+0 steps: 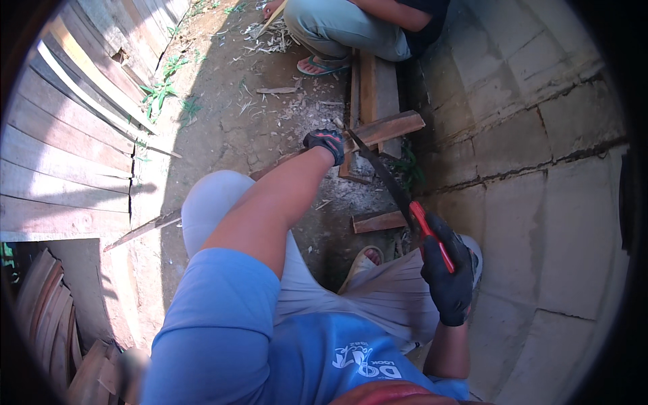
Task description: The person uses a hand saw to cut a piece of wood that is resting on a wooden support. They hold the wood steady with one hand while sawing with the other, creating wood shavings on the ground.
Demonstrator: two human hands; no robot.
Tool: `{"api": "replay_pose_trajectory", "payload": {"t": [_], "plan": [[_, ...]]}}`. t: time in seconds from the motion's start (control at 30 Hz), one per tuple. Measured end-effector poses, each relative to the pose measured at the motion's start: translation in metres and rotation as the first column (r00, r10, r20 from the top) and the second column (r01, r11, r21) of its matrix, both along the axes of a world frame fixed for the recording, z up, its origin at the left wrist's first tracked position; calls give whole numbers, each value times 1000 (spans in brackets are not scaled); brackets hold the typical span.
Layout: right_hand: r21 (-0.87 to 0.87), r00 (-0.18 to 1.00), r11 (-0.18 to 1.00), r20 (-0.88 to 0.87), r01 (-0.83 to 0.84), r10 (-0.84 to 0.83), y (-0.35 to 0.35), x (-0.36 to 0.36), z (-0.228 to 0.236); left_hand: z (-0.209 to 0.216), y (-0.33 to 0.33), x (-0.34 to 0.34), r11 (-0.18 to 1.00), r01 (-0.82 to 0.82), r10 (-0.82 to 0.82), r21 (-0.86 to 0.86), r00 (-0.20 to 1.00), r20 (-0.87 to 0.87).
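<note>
A long wooden plank [395, 127] lies slantwise over other timber, and my left forearm hides part of it. My left hand [325, 144], in a dark glove with reddish marks, is closed on the plank; its fingers are partly out of sight. In my black-gloved right hand [447, 273] is a handsaw [386, 178], gripped by its red handle. The dark blade slopes up and to the left. Its tip reaches the plank just right of my left hand; whether the teeth touch the wood I cannot tell.
Under the plank lie thick wooden beams [368, 91]. A short wood piece [379, 221] rests near my foot. Another person [344, 30] squats at the far end among wood shavings [277, 37]. A block wall [520, 202] rises at right, a board wall [64, 148] at left.
</note>
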State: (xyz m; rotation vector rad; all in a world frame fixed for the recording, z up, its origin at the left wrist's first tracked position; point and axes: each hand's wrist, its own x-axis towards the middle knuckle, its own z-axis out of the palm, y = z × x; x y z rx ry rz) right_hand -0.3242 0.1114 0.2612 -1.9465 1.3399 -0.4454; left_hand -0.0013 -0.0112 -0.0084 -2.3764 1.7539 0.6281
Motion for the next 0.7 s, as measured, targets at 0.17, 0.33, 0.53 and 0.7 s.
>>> {"api": "replay_pose_trajectory", "payload": {"t": [0.17, 0.33, 0.53, 0.7], "plan": [[-134, 995, 987, 35, -91, 97, -24, 21, -14, 0, 0, -5, 1000, -7, 8, -30, 999, 35], [-172, 992, 981, 74, -86, 100, -61, 56, -48, -4, -2, -1, 996, -44, 48, -78, 997, 54], [-189, 977, 960, 2, -207, 212, -102, 92, -60, -15, -3, 9, 987, 27, -17, -156, 998, 60], [-31, 980, 984, 93, -175, 177, -129, 117, -78, -17, 0, 8, 981, -13, 21, -193, 999, 41]]}}
